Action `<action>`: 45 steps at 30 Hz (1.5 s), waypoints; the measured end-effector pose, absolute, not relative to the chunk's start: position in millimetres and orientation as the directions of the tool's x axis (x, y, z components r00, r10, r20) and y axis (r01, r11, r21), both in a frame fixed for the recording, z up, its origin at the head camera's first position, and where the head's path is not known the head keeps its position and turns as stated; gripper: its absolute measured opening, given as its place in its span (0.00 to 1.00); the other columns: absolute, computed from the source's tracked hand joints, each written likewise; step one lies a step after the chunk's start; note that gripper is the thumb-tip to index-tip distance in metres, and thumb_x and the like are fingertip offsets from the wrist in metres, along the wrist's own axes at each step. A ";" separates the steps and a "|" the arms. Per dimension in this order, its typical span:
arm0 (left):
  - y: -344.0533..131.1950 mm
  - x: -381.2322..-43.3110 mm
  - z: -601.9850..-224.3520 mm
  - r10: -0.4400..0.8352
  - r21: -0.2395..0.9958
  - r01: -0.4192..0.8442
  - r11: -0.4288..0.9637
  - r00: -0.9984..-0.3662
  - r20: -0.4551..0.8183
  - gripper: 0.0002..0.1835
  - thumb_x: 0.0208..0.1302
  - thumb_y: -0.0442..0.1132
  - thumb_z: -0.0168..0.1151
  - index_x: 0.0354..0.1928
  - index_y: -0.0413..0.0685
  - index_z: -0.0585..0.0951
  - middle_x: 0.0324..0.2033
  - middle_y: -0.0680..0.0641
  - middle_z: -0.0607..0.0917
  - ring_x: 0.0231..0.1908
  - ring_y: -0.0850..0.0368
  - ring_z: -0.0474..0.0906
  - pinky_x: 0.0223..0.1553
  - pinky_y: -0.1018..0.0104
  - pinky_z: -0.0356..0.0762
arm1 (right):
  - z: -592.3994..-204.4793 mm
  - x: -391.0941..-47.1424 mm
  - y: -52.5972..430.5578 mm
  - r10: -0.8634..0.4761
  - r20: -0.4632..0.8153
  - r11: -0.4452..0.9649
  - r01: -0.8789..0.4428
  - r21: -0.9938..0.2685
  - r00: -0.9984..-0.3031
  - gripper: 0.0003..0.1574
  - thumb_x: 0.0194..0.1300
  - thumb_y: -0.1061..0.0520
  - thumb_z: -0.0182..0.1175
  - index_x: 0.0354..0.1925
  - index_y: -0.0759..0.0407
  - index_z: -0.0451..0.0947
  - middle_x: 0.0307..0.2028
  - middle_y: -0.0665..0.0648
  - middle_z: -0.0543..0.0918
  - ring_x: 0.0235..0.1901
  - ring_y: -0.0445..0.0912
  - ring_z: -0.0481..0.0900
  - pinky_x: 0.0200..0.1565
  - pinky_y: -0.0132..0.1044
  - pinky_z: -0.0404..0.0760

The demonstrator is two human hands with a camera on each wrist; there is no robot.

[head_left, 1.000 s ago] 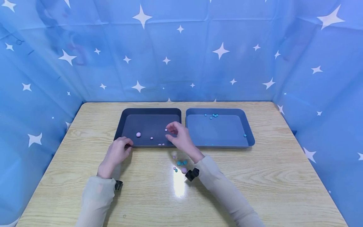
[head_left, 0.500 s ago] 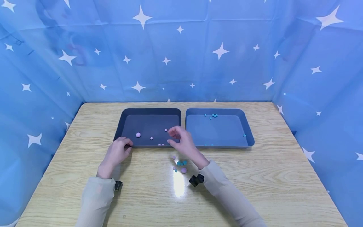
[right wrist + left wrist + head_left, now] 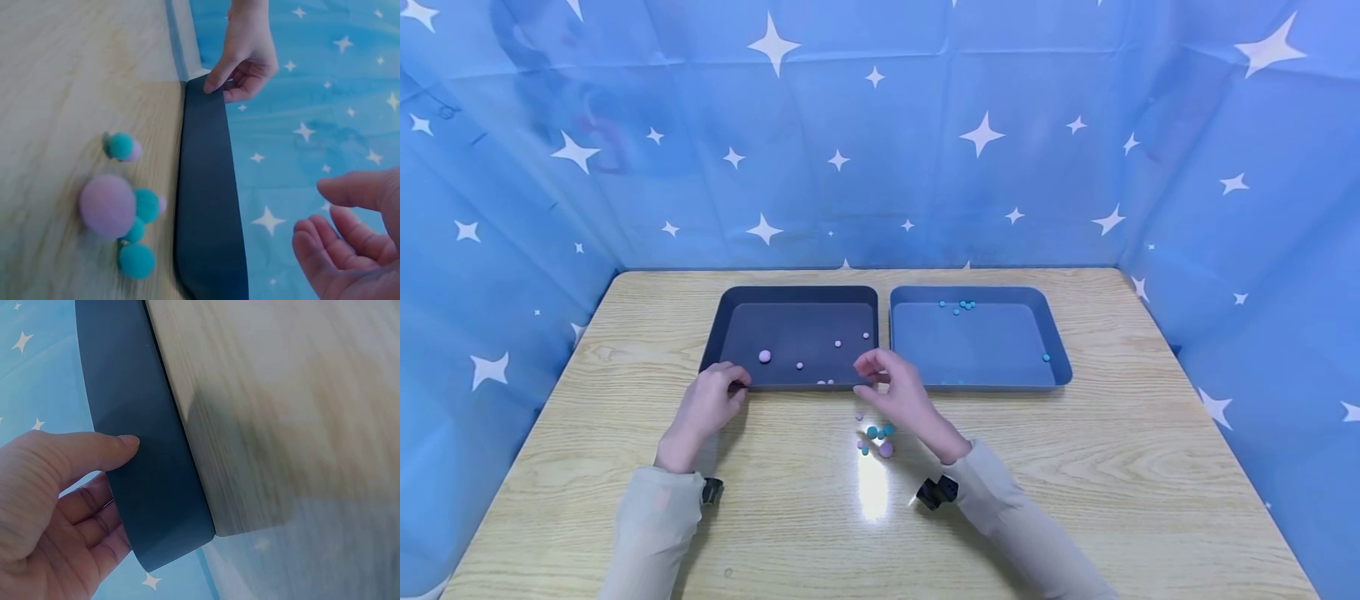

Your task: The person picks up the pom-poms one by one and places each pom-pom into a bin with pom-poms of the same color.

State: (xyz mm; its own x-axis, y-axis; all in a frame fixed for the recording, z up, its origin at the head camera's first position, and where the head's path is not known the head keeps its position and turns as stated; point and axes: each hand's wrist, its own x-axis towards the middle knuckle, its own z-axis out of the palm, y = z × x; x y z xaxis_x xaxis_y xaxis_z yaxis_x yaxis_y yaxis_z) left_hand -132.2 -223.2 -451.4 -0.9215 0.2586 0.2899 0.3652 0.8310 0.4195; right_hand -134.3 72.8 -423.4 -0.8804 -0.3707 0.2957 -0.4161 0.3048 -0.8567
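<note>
Pompoms (image 3: 887, 450) in lilac and teal lie in a loose cluster on the wooden table (image 3: 1112, 467), just in front of two shallow trays set side by side. The left hand (image 3: 706, 406) pinches the near left corner of the dark tray (image 3: 790, 325), its thumb against the outer face of the wall and its other fingers behind. The right hand (image 3: 901, 396) is at that tray's near right corner, fingers loosely curved and thumb apart from them, released and gripping nothing. Inside the dark tray sit only lilac balls, one clearly larger, two partly hidden by the near wall. The blue tray (image 3: 992, 342) bears small teal balls, mostly grouped near its far wall, with one beside the right wall. A blue star-patterned curtain (image 3: 880, 192) hangs behind.
</note>
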 end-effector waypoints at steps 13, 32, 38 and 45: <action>-223.0 -131.3 -449.1 0.254 0.417 0.352 0.838 -0.928 0.273 0.07 0.46 0.22 0.65 0.27 0.38 0.81 0.27 0.43 0.81 0.33 0.45 0.77 0.35 0.51 0.77 | -428.8 -122.2 85.1 -0.407 0.298 0.297 -0.434 -0.850 -0.863 0.17 0.50 0.74 0.63 0.41 0.70 0.74 0.38 0.65 0.80 0.39 0.58 0.79 0.44 0.41 0.81; -223.3 -131.9 -449.9 0.265 0.418 0.364 0.833 -0.924 0.277 0.07 0.46 0.22 0.65 0.27 0.38 0.81 0.27 0.43 0.81 0.33 0.46 0.78 0.35 0.52 0.77 | -444.1 -97.2 97.8 -0.472 0.182 0.305 -0.353 -0.885 -0.863 0.18 0.51 0.73 0.64 0.42 0.70 0.73 0.39 0.65 0.80 0.41 0.55 0.78 0.46 0.41 0.80; -223.6 -131.7 -451.0 0.271 0.419 0.379 0.825 -0.916 0.295 0.07 0.45 0.21 0.65 0.27 0.38 0.81 0.27 0.43 0.81 0.33 0.45 0.77 0.35 0.52 0.77 | -442.5 -90.4 98.2 -0.487 0.137 0.320 -0.322 -0.891 -0.863 0.18 0.50 0.75 0.63 0.41 0.72 0.72 0.38 0.68 0.79 0.40 0.60 0.79 0.45 0.48 0.80; -223.5 -131.2 -451.8 0.289 0.403 0.437 0.804 -0.880 0.378 0.08 0.41 0.21 0.64 0.24 0.38 0.80 0.24 0.45 0.80 0.29 0.47 0.76 0.31 0.54 0.76 | -435.1 -83.4 99.1 -0.500 0.114 0.319 -0.305 -0.897 -0.859 0.17 0.49 0.78 0.61 0.40 0.74 0.72 0.37 0.70 0.79 0.39 0.63 0.78 0.45 0.52 0.79</action>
State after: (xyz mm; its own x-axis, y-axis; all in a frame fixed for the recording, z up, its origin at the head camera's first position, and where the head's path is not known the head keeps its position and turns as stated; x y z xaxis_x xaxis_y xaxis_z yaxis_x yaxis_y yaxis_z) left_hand -131.2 -223.5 -451.8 -0.8796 0.2892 0.3778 0.4374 0.8039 0.4031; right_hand -83.4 99.1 -435.1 -0.8587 -0.4997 0.1137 -0.3047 0.3194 -0.8973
